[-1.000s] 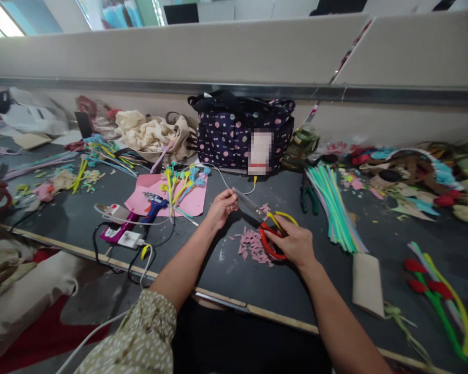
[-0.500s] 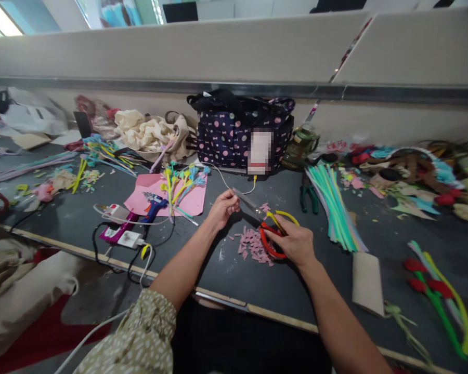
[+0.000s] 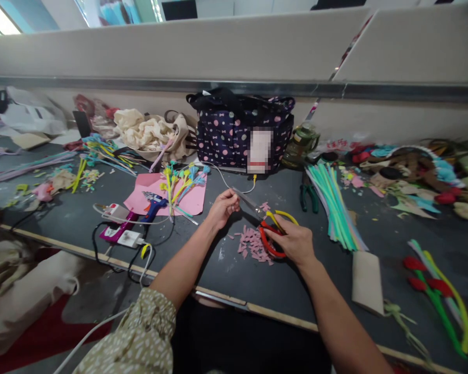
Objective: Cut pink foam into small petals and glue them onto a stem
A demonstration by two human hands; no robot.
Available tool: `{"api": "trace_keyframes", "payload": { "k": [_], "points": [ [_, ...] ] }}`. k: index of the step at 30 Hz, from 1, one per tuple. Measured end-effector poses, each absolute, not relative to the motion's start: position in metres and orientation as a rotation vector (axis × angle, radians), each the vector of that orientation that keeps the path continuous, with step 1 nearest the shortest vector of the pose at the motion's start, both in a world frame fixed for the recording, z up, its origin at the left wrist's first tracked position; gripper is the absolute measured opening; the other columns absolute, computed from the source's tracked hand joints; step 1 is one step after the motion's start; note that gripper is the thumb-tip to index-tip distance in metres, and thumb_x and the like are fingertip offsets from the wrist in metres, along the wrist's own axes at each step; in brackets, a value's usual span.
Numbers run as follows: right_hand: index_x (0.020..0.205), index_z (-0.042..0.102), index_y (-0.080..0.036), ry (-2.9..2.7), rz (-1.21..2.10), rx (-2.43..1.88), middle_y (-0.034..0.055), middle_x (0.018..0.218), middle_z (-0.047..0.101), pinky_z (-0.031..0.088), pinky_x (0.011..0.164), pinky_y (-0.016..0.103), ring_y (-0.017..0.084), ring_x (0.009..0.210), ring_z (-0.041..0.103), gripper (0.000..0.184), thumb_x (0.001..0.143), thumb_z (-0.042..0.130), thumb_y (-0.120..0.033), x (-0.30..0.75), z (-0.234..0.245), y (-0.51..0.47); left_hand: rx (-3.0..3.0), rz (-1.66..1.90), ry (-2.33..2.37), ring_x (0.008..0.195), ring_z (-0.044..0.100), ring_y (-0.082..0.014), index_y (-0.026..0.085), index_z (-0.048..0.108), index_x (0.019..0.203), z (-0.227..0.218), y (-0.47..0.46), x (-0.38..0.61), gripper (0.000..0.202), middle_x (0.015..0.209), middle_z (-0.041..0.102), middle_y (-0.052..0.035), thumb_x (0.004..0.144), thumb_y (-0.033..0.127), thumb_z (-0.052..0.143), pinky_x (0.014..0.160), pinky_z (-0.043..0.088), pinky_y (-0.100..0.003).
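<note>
Small, flat pink pieces (image 3: pixel 251 243) look already cut; what remains is unclear. The right hand (image 3: pixel 295 242) grips red-and-yellow-handled metal scissors (image 3: pixel 260 212); the left hand (image 3: pixel 223 209) pinches closed, contents hidden.

Scissors (image 3: pixel 261 212): smooth metal blades (image 3: pixel 248 200), I judge from my remote seat; handles (image 3: pixel 287 214) glossy, plastic-looking. Tabletop (image 3: pixel 226 275): matt, scuffed. Bag (image 3: pixel 222 136): printed cloth. Stem bundle (image 3: pixel 332 208): fuzzy. Bottle (image 3: pixel 301 143): translucent, glossy.

- From here, the left fingers (image 3: pixel 230 195) are hiding whether they're pinching anything.
- The right hand (image 3: pixel 296 241) is covering part of the scissors (image 3: pixel 259 211).
- The pale rectangle (image 3: pixel 260 150) before the dark bag (image 3: pixel 218 124) is showing only coarse pixels.
- The left edge is cutting off a neighbour's pale trousers (image 3: pixel 29 293).
</note>
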State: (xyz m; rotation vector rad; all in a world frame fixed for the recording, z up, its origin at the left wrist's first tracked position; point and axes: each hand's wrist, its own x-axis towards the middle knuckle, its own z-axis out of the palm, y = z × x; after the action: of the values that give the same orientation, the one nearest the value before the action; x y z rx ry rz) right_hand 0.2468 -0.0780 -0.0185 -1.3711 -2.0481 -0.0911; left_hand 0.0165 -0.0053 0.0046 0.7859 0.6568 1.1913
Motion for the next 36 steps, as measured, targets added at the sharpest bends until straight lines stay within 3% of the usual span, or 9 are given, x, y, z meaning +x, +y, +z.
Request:
{"api": "trace_keyframes", "payload": {
  "k": [7,12,20,31,36],
  "points": [
    [0.118,0.065,-0.021,-1.997,-0.056,-1.432,0.0056,0.106,0.072,0.053,0.074,0.029,0.021,0.086,0.07,0.047,0.085,0.055,-0.053,0.246,-0.018,-0.077,0.804,1.185,0.689,0.052,0.044,-0.0065,0.016,0.057,0.073,0.006,-0.004,0.015,0.02,0.064,0.049,0.0023,0.069,0.028,0.073,0.053,0.039,-0.02],
    [0.113,0.068,-0.02,-1.962,-0.189,-1.538,0.0067,0.099,0.073,0.051,0.066,0.03,0.021,0.079,0.07,0.047,0.084,0.055,-0.056,0.248,-0.018,-0.075,0.809,1.218,0.773,0.054,0.048,-0.0071,0.016,0.057,0.073,0.008,-0.001,0.012,0.018,0.066,0.054,0.0012,0.07,0.028,0.07,0.053,0.04,-0.02],
    [0.117,0.064,-0.022,-2.11,-0.195,-1.606,0.0064,0.095,0.073,0.044,0.062,0.028,0.021,0.079,0.067,0.049,0.085,0.052,-0.056,0.244,-0.011,-0.078,1.083,1.543,1.004,0.053,0.043,-0.0081,0.017,0.058,0.065,0.018,-0.001,0.005,0.016,0.073,0.065,-0.0029,0.077,0.028,0.056,0.05,0.035,-0.021],
    [0.122,0.058,-0.019,-2.197,-0.216,-1.635,0.0097,0.099,0.071,0.042,0.063,0.029,0.022,0.082,0.064,0.052,0.087,0.048,-0.056,0.24,-0.005,-0.081,1.38,1.271,1.146,0.054,0.045,-0.0094,0.017,0.061,0.068,0.012,-0.001,0.002,0.016,0.083,0.07,-0.0036,0.076,0.029,0.055,0.048,0.033,-0.02],
    [0.12,0.059,-0.019,-2.151,-0.216,-1.668,0.0102,0.099,0.07,0.045,0.064,0.03,0.023,0.084,0.065,0.05,0.086,0.049,-0.055,0.239,-0.003,-0.081,1.289,1.346,1.292,0.051,0.043,-0.0085,0.017,0.057,0.065,0.005,0.009,-0.01,0.015,0.087,0.07,-0.0042,0.074,0.029,0.055,0.043,0.03,-0.019]
  ]
}}
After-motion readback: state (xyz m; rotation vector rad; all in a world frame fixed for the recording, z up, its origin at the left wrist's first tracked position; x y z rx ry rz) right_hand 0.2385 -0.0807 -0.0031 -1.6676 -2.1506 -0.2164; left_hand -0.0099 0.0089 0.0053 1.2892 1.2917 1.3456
